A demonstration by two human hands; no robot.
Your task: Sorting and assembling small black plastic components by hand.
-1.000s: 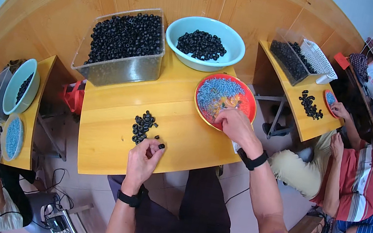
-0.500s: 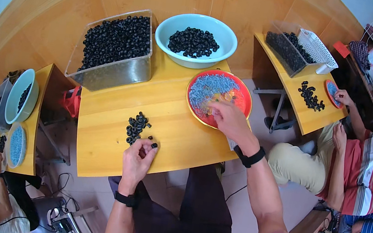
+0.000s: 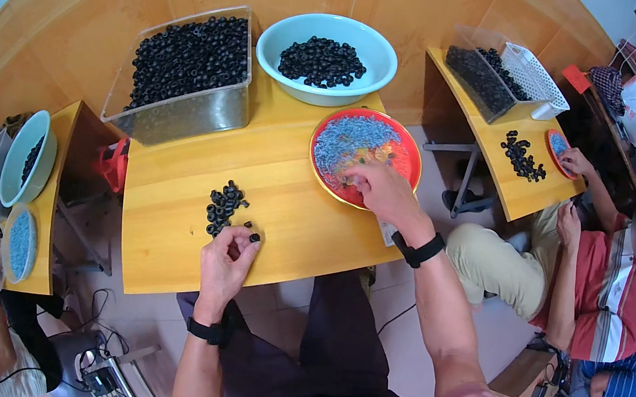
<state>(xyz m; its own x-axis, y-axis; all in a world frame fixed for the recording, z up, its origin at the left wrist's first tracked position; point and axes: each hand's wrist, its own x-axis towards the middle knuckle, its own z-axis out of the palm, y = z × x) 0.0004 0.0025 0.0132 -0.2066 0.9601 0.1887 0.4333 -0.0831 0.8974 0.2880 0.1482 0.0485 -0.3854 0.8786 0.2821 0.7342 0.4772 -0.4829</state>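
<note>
My left hand [image 3: 226, 266] is closed near the front of the yellow table, pinching a small black ring-shaped part [image 3: 255, 237] between thumb and fingertips. Just beyond it lies a loose pile of similar black parts [image 3: 223, 203]. Over at the right, my right hand [image 3: 386, 196] reaches down into a red plate [image 3: 410, 159] with a gold rim. Its fingers are drawn together among small blue-grey pieces [image 3: 350, 138] heaped there; whatever they pinch is too small to make out.
At the back stand a clear plastic bin [image 3: 177, 127] full of black parts and a light blue basin [image 3: 321, 95] holding more. Co-workers sit on both sides: one at a table [image 3: 535, 198] on the right, another at a table [image 3: 50, 232] on the left.
The whole view has shifted slightly, so everything sits a little farther left and higher. My left hand keeps the black part; my right hand stays at the plate, its fingers still among the blue-grey pieces.
</note>
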